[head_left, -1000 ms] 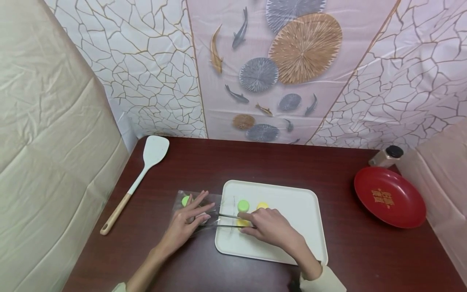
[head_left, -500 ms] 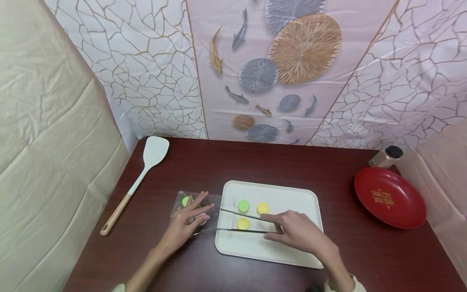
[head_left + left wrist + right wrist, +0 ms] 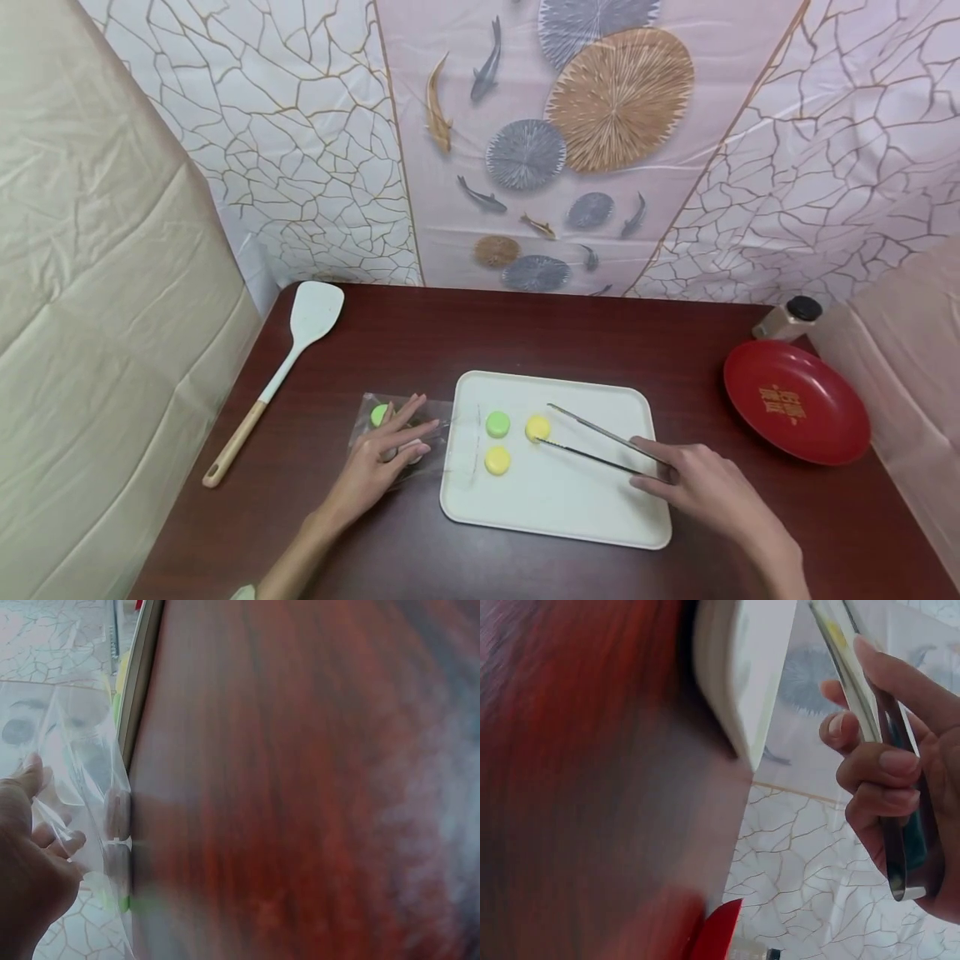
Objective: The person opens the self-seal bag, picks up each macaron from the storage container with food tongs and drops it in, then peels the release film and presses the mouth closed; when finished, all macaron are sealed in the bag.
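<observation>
My left hand (image 3: 382,454) holds a clear plastic bag (image 3: 82,750), its film caught at the fingers. Inside the bag show a green macaron (image 3: 379,414) and paler ones (image 3: 116,814), partly covered by the hand. In my right hand (image 3: 712,483) are metal tongs (image 3: 600,429), gripped between thumb and fingers with their arms spread. One tip reaches the lower edge of a yellow macaron (image 3: 537,428); the other lies above and right of it. Another yellow macaron (image 3: 497,460) and a green macaron (image 3: 498,424) sit on the white tray (image 3: 570,508), left of the tongs.
The bag's mouth overlaps the tray's left edge. A white spatula (image 3: 296,350) with a wooden handle lies at the left on the dark red table (image 3: 420,333). To the right stand a red plate (image 3: 817,408) and a black-capped jar (image 3: 787,319), near the cloth-covered wall.
My right hand has drawn the tongs out rightward from the bag's mouth, and their tips are now at the right yellow macaron. The left hand stays on the bag.
</observation>
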A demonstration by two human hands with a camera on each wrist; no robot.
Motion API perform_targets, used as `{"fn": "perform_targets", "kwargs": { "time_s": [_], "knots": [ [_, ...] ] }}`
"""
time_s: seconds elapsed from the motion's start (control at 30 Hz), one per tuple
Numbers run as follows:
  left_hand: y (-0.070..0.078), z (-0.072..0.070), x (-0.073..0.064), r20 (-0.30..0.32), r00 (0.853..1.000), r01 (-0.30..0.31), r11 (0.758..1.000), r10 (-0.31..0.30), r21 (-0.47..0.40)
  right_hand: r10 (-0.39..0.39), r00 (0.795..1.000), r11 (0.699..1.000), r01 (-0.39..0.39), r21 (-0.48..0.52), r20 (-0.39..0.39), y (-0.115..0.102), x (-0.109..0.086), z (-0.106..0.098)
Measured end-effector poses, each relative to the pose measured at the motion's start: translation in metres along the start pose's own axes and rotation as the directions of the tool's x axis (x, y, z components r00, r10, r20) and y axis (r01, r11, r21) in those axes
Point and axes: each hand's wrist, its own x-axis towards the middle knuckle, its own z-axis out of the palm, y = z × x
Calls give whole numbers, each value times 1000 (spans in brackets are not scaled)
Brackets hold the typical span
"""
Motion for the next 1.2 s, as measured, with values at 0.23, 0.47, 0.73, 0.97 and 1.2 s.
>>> {"fn": "perform_targets", "kwargs": {
  "time_s": [0.23,0.47,0.73,0.97,1.2],
  "knots": [
    [0,-1,0,5,1000,13,1000,-13,-1,21,999,1000,-22,7,42,7,1,3],
    [-2,0,-1,6,1000,20,1000,-20,-4,8,999,1000,-8,-7,43,6,4,7],
    [-1,-1,-1,9,1000,19,1000,-19,-1,-73,997,997,73,-30,15,3,4,11],
    [1,-2,0,16,1000,26,1000,-26,-1,-106,994,994,106,-26,10,1,2,9],
    [2,-2,0,20,999,37,999,-37,-5,-211,977,974,207,95,26,-9,6,5]
  ]
}}
